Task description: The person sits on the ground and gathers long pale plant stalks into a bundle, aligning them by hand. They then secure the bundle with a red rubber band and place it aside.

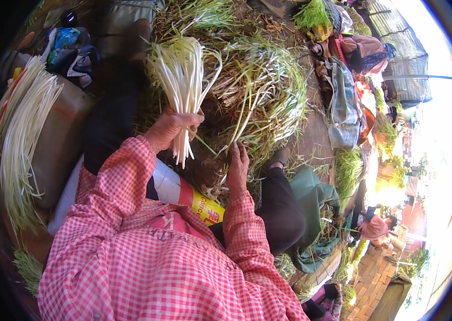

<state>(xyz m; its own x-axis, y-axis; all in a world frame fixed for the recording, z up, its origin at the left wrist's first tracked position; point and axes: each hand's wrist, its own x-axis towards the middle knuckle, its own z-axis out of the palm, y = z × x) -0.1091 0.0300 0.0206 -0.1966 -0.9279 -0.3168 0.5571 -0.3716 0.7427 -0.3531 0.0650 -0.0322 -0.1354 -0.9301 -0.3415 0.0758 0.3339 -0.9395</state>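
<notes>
My left hand (177, 126) grips a bundle of long white stalks (183, 80) near one end, with the cut-looking ends sticking out below the fist. To the right, my right hand (237, 164) has its fingertips at the base of a thin pale stalk with green leaves (246, 112); whether they pinch it cannot be told. Under and between my hands lies a brown, root-like clump (212, 172). Beyond it spreads a large heap of green leafy stalks and dry matter (278, 92).
Long white stalks (29, 132) lie in bundles over a tan surface on the left. A green sheet (314, 200) lies beside my right knee. A grey-blue sack (342, 104) stands farther right. Other people (376, 228) sit at the far right, near more green piles.
</notes>
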